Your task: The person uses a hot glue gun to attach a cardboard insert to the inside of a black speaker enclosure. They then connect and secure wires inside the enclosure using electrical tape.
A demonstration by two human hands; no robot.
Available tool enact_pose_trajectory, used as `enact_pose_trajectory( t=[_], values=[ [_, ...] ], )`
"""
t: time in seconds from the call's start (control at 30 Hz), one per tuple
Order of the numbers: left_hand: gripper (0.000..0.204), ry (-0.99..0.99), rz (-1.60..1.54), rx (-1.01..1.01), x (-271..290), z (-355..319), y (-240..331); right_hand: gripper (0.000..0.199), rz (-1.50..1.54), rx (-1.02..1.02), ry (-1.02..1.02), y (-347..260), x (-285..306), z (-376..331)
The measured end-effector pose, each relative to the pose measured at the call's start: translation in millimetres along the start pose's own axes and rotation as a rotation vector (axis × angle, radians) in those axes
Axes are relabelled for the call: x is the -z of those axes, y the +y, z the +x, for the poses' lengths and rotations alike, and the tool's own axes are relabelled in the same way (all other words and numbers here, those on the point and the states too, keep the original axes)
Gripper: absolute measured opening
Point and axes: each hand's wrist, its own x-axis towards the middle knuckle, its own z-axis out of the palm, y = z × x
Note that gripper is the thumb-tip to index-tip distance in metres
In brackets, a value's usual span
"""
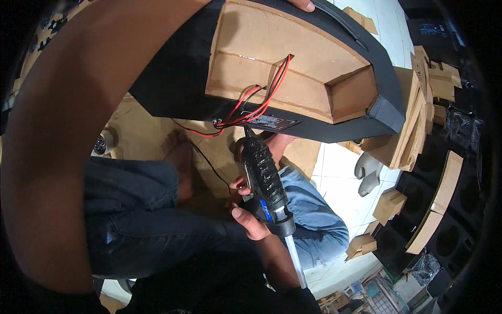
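The right hand (pixel 250 212) is closed around the grip of one hot glue gun (pixel 265 180). The fingers are wrapped narrow on the handle and the thumb lies on its near side. The gun is black and covered with dried glue, and its nozzle points up, very close to the lower edge of the speaker box (pixel 293 68). One clear glue stick (pixel 296 259) comes out of the back of the gun and goes down toward the bottom of the picture.

The left arm crosses the left side of the picture as a big blurred shape. Of the left hand (pixel 302 4) only one fingertip shows, at the top edge, where it rests on the upper rim of the box. How the other fingers stand cannot be told.

The box is one piece, black outside and bare brown board inside, held tilted above the person's lap. Inside it there are two wires (pixel 274 81), one red and one black, which pass through a notch in a board and run down to a small black plate (pixel 272 123) at the lower edge.

The person sits with legs in blue jeans (pixel 136 214). At the right, several more black boxes (pixel 444 209) and loose pieces of board (pixel 389 204) lie on the white tiled floor (pixel 340 183).
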Motion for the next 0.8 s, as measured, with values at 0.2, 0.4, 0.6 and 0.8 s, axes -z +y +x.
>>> enact_pose_trajectory(
  t=[0.2,0.4,0.6,0.8],
  values=[
    [0.077,0.001,-0.079,-0.031,-6.4,2.6,-7.8,0.045,0.007,0.066,-0.026,0.1,-6.0,-14.3],
    [0.073,0.029,-0.076,-0.048,-10.7,0.6,-7.8,0.048,0.022,-0.028,0.072,-24.9,-17.3,-49.4],
    [0.059,0.080,0.056,-0.027,0.7,-12.9,19.8,0.047,0.209,0.103,0.271,-48.2,-38.9,-82.2],
    [0.071,0.204,0.206,-0.050,-17.3,-31.1,25.9,0.049,0.300,0.188,0.234,-61.3,-55.4,-99.1]
  ],
)
